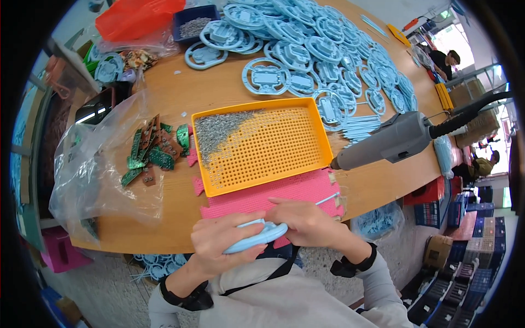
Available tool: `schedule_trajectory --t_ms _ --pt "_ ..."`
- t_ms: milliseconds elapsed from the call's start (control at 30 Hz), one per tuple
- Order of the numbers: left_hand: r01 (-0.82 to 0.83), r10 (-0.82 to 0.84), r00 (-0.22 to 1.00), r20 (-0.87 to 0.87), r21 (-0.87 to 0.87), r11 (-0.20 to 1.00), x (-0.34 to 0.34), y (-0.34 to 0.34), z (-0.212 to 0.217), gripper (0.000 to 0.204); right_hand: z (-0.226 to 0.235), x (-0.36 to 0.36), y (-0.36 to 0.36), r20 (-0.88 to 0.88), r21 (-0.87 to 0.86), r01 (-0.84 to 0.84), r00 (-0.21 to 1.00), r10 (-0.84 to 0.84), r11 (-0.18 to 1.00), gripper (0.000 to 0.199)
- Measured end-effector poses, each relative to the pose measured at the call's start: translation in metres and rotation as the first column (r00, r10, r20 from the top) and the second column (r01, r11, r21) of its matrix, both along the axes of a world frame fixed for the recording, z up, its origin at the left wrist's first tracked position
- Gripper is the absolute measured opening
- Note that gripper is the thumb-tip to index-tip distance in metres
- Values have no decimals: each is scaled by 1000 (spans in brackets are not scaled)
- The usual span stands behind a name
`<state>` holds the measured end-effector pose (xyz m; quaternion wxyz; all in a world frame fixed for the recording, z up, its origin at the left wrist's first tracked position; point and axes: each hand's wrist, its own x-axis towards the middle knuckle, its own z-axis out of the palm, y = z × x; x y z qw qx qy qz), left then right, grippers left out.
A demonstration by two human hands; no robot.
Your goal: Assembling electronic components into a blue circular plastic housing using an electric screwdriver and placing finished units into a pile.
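Note:
A light blue plastic part with a rounded outline [256, 239] is tilted on edge between my hands, close to my body. Its left side lies in my left hand [216, 240], with the fingers over the top and the thumb below. At the part's right end, my right hand [310, 223] is closed on it, fingertips partly hidden. Under and beyond the hands lies a pink foam mat [246, 204]. A yellow tray with a grid of holes [326, 143] sits on it, with small metal screws [221, 131] heaped at its left. A grey electric screwdriver [383, 141] reaches the tray's right corner.
Many light blue plastic parts [292, 52] are piled along the table's far side. Green and brown circuit boards [153, 145] lie left of the tray beside a clear plastic bag [104, 169]. Thin blue sticks [361, 126] lie right. A dark blue bin [176, 24] stands far left.

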<state>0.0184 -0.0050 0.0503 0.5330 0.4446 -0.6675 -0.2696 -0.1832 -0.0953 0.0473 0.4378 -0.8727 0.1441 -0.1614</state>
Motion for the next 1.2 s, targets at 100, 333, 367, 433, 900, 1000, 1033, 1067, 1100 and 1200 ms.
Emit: schedule_trajectory --t_ms 100,333,367,433,900,1000,1033,1067,1100,1200 --pt "63 -53 994 93 -110 992 -4 -12 -1 35 -1 -1 1 25 -102 107 994 -105 989 39" --pt "269 -79 863 500 -321 908 -10 -10 -26 21 45 -95 -34 94 126 238 964 -251 963 59" --pt "309 -99 825 557 -297 903 -10 -9 -32 24 46 -96 -49 366 183 195 896 -251 964 71" --pt "344 -116 786 608 -274 898 -11 -5 -37 27 36 -79 -50 605 86 823 404 -686 561 84" --pt "327 -303 694 653 90 941 -16 -4 -35 43 50 -6 -76 662 469 445 395 -637 763 74" --pt "306 -275 696 664 72 949 -14 -5 -35 44 54 32 -98 716 435 450 353 -602 780 69" --pt "312 -267 685 678 59 948 -13 -6 -35 45 48 39 -105 698 440 424 393 -599 791 69" --pt "312 -267 687 675 58 948 -13 -6 -37 45 41 46 -113 678 448 395 435 -593 802 69" --pt "293 -260 708 657 62 954 -14 -4 -40 44 33 54 -120 673 406 416 466 -574 814 69" --pt "280 -246 741 625 45 959 -16 -7 -39 43 21 69 -134 655 304 459 535 -533 835 68"
